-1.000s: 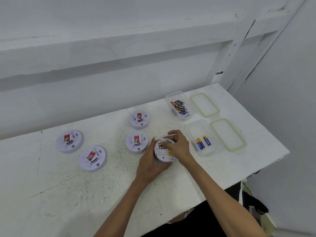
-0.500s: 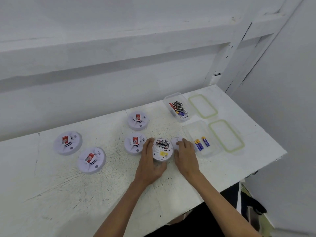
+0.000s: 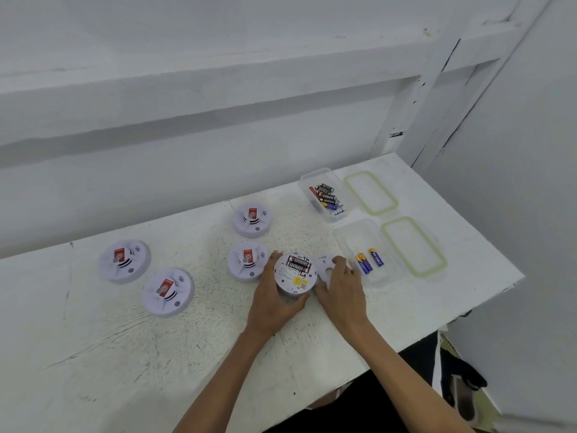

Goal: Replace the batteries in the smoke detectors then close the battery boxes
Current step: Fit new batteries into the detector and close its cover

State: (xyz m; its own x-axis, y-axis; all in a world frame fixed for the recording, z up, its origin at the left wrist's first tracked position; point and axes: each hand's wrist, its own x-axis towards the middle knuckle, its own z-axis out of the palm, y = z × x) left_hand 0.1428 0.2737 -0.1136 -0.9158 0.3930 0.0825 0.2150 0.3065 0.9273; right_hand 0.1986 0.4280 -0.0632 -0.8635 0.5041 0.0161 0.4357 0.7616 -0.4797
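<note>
A smoke detector [image 3: 295, 272] lies upside down on the white table [image 3: 125, 354], its back showing black batteries in the bay and a yellow label. My left hand [image 3: 271, 296] grips its left rim. My right hand [image 3: 342, 287] rests just to the right, fingers curled on a white round cover plate [image 3: 324, 266] that lies beside the detector. Several more detectors sit face up with red tags: one [image 3: 252, 218] behind, one [image 3: 246, 260] close left, two [image 3: 123, 260] [image 3: 168, 292] farther left.
A clear box of black used batteries [image 3: 327, 198] stands at the back right with its lid [image 3: 371, 192] beside it. A nearer clear box [image 3: 352, 239] holds blue batteries [image 3: 370, 261]; its lid [image 3: 413, 246] lies to the right. The table's front edge runs near my forearms.
My right hand lifted the cover plate off the detector's back and set it down to the right, exposing the batteries. My left hand stayed on the rim.
</note>
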